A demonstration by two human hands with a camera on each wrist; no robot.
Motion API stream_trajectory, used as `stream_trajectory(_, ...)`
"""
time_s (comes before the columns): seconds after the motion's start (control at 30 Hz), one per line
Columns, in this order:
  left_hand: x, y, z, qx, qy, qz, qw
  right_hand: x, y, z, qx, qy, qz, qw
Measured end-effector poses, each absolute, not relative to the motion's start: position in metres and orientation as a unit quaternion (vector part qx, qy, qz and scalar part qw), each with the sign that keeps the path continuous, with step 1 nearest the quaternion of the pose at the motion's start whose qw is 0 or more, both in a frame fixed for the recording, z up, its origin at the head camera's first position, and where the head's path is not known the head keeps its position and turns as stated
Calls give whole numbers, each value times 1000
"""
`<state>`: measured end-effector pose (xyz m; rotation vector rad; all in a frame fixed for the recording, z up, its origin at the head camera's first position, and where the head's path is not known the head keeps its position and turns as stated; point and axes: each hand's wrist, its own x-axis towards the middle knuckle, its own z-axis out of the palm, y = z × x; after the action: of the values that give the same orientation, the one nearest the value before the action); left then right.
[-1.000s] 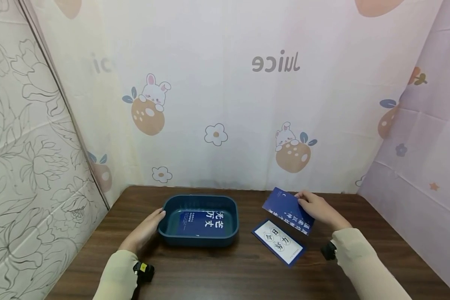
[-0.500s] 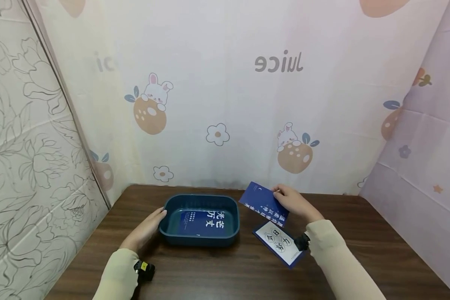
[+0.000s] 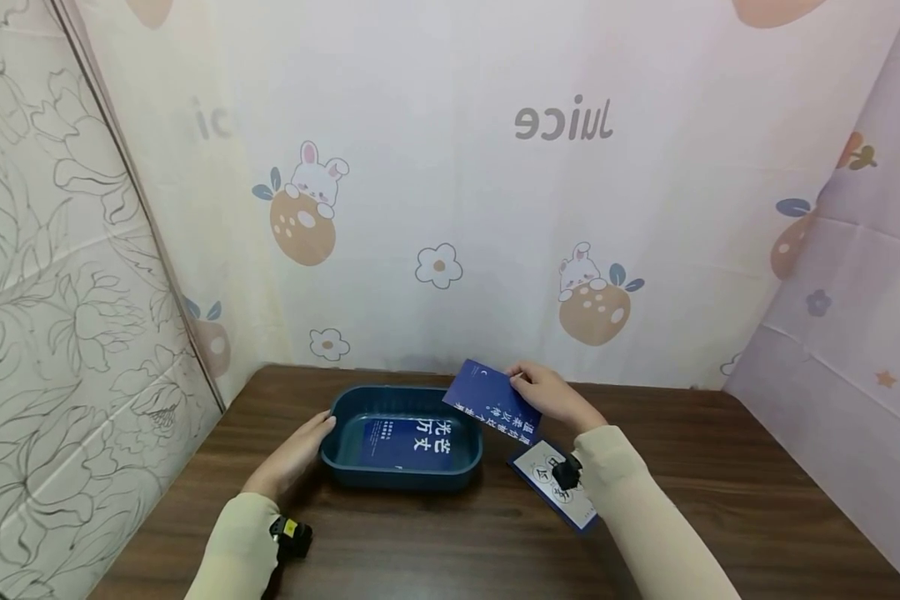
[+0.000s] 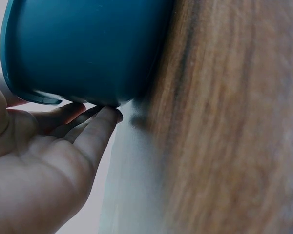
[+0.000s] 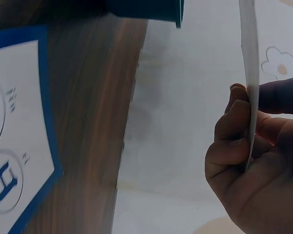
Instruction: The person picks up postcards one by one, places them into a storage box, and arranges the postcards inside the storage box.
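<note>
A dark teal plastic box (image 3: 401,481) stands on the table, with a blue card (image 3: 397,446) bearing white writing lying inside. My left hand (image 3: 292,457) grips the box at its left side, fingers against the outer wall (image 4: 88,53) and thumb at the rim. My right hand (image 3: 551,393) pinches another blue card (image 3: 487,400) by its right edge. This card is tilted above the table, and its left end overlaps the box's right rim in the head view. Seen from the right wrist, the held card (image 5: 252,58) is edge-on between thumb and fingers.
Below my right wrist a white card with a blue border (image 3: 540,475) lies flat, partly hidden by the wrist camera (image 3: 567,472). The brown wooden table (image 3: 420,542) ends at a printed curtain (image 3: 450,167) behind and at the sides.
My right hand has carried the blue card leftward, from beyond the white card to the box's right rim. The left hand and the box have stayed in place.
</note>
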<state>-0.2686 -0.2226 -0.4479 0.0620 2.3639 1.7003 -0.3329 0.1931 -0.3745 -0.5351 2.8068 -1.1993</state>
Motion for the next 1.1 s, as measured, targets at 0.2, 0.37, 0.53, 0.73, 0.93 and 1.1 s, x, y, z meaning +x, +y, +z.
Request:
stream_trajectory(0.2,-267,-222,-449,24,801,587,110,-334,176,-369,-187,900,-391,34)
stream_trajectory(0.37,-268,-222,-449,30,805,582,113,-336,159,-366,-201,899,-386,46)
stream_trajectory(0.53,-269,-223,-449,28,807,579,111,-339,138,-362,-225,909,-349,33)
stream_trajectory(0.73,-269,-225,-452,24,803,584,112,-341,114,-358,-255,921,-292,36)
stream_trajectory(0.93,-268,-226,-450,25,801,586,118,-342,97,-359,-278,918,-271,76)
stream_trajectory(1.1,-270,-224,-449,27,801,586,122,-342,89,-355,-285,916,-267,94)
